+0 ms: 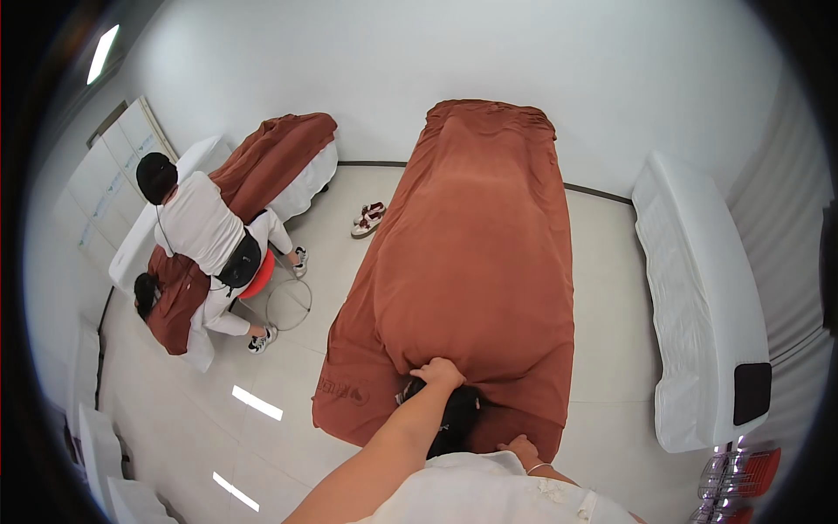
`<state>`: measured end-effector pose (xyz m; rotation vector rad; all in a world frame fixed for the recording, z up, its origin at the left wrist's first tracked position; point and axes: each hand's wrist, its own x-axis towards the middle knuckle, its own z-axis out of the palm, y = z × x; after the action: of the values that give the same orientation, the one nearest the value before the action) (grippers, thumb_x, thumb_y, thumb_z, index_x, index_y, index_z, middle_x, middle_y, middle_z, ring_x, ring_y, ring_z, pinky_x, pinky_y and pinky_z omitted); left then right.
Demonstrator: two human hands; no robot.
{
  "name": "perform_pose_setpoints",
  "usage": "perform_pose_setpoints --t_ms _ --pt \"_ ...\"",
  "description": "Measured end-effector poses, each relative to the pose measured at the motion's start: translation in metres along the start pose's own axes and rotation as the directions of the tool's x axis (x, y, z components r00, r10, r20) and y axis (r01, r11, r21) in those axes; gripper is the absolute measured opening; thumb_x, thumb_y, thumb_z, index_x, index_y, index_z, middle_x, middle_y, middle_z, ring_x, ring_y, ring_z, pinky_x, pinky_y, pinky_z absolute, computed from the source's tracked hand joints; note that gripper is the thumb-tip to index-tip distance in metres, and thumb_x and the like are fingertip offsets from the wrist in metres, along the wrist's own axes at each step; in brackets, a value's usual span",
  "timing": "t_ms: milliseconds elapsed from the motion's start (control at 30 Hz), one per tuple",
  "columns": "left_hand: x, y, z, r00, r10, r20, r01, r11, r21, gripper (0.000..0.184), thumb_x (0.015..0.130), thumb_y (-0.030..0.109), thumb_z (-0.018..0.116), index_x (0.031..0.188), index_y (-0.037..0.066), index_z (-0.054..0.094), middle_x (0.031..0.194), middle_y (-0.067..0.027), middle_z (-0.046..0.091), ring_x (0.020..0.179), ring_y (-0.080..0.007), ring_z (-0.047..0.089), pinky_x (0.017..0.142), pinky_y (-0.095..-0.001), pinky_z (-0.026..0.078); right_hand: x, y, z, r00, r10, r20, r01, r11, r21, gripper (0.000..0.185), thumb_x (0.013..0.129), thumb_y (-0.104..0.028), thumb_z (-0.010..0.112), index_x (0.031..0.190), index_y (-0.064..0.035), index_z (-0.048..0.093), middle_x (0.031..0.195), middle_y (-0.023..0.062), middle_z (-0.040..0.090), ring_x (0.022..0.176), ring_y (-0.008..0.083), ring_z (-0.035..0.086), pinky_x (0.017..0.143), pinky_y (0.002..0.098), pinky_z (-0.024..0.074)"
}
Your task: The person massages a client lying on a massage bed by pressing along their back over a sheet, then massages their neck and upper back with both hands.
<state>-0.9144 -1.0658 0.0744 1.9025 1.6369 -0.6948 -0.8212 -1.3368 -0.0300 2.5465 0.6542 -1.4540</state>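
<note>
A big red-brown cloth (476,262) is laid over a lying person (457,414). It is raised in the middle and bunched into folds at the near end, where the person's dark hair (452,428) is seen.

Dark print (352,392) on the reddish-brown cloth cover (474,253) and blue print (114,184) on the tall white panels (129,140) are appearing unreadable.

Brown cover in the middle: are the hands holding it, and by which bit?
Can't tell. The left hand seems to touch the brown cover at its edge, by the dark hair; whether it grips, or the right hand does, isn't clear.
</note>
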Motion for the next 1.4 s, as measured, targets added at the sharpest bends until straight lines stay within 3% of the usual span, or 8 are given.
perform_pose_setpoints --t_ms 167,333,467,667,867,1033,1233,1400 --pt "0.027 0.008 0.024 0.981 -0.147 -0.126 0.153 0.987 0.042 0.077 0.075 0.046 0.075 0.137 0.004 0.058 0.146 -0.0132 0.052 0.137 -0.0377 0.047 0.116 -0.0628 0.021 0.004 -0.003 0.002 0.998 0.025 -0.055 -0.024 1.0 0.02 0.084 0.078 -0.057 0.068 0.134 0.003 0.047 0.131 0.023 0.061 0.122 0.0351 0.06 0.102 0.0433 0.0483" --pt "0.021 -0.01 0.01 0.979 0.185 -0.085 -0.184 0.983 0.02 0.055 0.076 0.037 0.069 0.122 0.006 0.069 0.13 -0.0113 0.065 0.124 -0.0344 0.06 0.116 -0.0615 0.023 -0.002 -0.004 0.002 0.998 0.032 -0.056 -0.03 0.999 0.036 0.086 0.076 -0.059 0.069 0.132 0.0034 0.048 0.13 0.0242 0.061 0.122 0.0347 0.061 0.101 0.043 0.0485" --pt "0.02 -0.015 0.018 0.975 0.185 -0.124 -0.179 0.982 0.053 0.058 0.076 0.04 0.07 0.123 0.006 0.068 0.133 -0.0121 0.063 0.126 -0.0352 0.058 0.116 -0.0604 0.023 0.004 -0.004 0.005 0.997 0.031 -0.077 -0.029 0.999 0.026 0.086 0.076 -0.059 0.07 0.131 0.0035 0.048 0.128 0.0235 0.063 0.119 0.0341 0.063 0.1 0.0424 0.0494" --pt "0.014 0.007 0.03 0.957 -0.137 -0.256 0.162 0.984 0.078 0.062 0.075 0.044 0.073 0.122 0.005 0.069 0.138 -0.0132 0.06 0.129 -0.0368 0.055 0.116 -0.0595 0.024 0.004 -0.004 0.005 0.997 0.026 -0.079 -0.027 0.999 -0.019 0.085 0.075 -0.058 0.069 0.129 0.0034 0.049 0.125 0.0225 0.065 0.117 0.033 0.064 0.097 0.0412 0.0516" --pt "0.015 -0.006 0.02 0.965 0.14 -0.223 -0.137 0.99 0.029 0.045 0.075 0.029 0.068 0.112 0.003 0.072 0.115 -0.014 0.072 0.11 -0.0323 0.068 0.115 -0.059 0.025 0.003 0.0 0.002 0.996 -0.013 -0.083 0.012 1.0 -0.013 0.085 0.074 -0.058 0.069 0.129 0.0043 0.05 0.122 0.0223 0.066 0.115 0.0339 0.065 0.095 0.0417 0.0523" --pt "0.018 -0.005 0.016 0.982 0.135 -0.13 -0.131 0.991 0.039 0.051 0.076 0.033 0.07 0.117 0.003 0.07 0.126 -0.0135 0.067 0.119 -0.0334 0.063 0.115 -0.0624 0.024 0.005 0.003 0.002 0.995 -0.043 -0.087 0.043 0.999 -0.003 0.086 0.074 -0.058 0.069 0.127 0.007 0.05 0.12 0.023 0.067 0.113 0.0342 0.066 0.094 0.0418 0.053" --pt "0.012 0.014 0.021 0.98 -0.134 -0.143 0.147 0.985 0.085 0.066 0.075 0.042 0.074 0.128 0.003 0.064 0.142 -0.0104 0.056 0.131 -0.0365 0.053 0.114 -0.065 0.024 0.003 0.004 -0.003 0.996 -0.049 -0.078 0.047 0.999 -0.021 0.084 0.075 -0.057 0.069 0.126 0.0071 0.051 0.118 0.0232 0.067 0.11 0.0346 0.067 0.093 0.043 0.0534" --pt "0.02 0.001 0.013 0.983 0.102 -0.154 -0.091 0.993 0.076 0.06 0.076 0.04 0.073 0.123 0.003 0.067 0.126 -0.0138 0.067 0.119 -0.0307 0.063 0.113 -0.0587 0.028 0.007 0.004 0.0 0.996 -0.052 -0.076 0.051 0.999 -0.019 0.08 0.075 -0.055 0.068 0.124 0.0055 0.051 0.117 0.0229 0.067 0.111 0.0351 0.067 0.093 0.0441 0.0533"
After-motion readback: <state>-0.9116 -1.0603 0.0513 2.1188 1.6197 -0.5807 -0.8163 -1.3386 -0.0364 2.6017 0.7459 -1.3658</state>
